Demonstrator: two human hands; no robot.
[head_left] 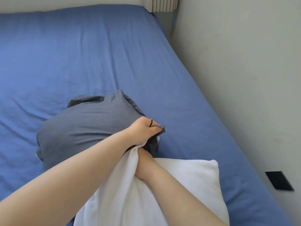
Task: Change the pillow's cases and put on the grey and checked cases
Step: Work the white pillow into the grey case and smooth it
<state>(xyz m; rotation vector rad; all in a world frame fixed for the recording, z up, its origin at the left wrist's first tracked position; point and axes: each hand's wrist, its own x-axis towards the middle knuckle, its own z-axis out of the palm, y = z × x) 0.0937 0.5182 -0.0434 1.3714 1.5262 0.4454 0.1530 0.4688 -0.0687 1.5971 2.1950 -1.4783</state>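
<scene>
A pillow in a dark grey case (84, 128) lies on the blue bed, its open end toward me. My left hand (143, 131) grips the edge of the grey case's opening, a small flap of cloth sticking out past the fingers. A bare white pillow (187, 181) lies in front of it, partly under my arms. My right hand (145, 158) is buried between the white pillow and the case's opening; its fingers are hidden in the cloth.
The blue sheet (81, 54) covers the whole bed. A pale wall (236, 70) runs along the bed's right side, with a black rectangular plate (279, 181) on it. Pale pleated fabric (162, 4) hangs at the far right corner.
</scene>
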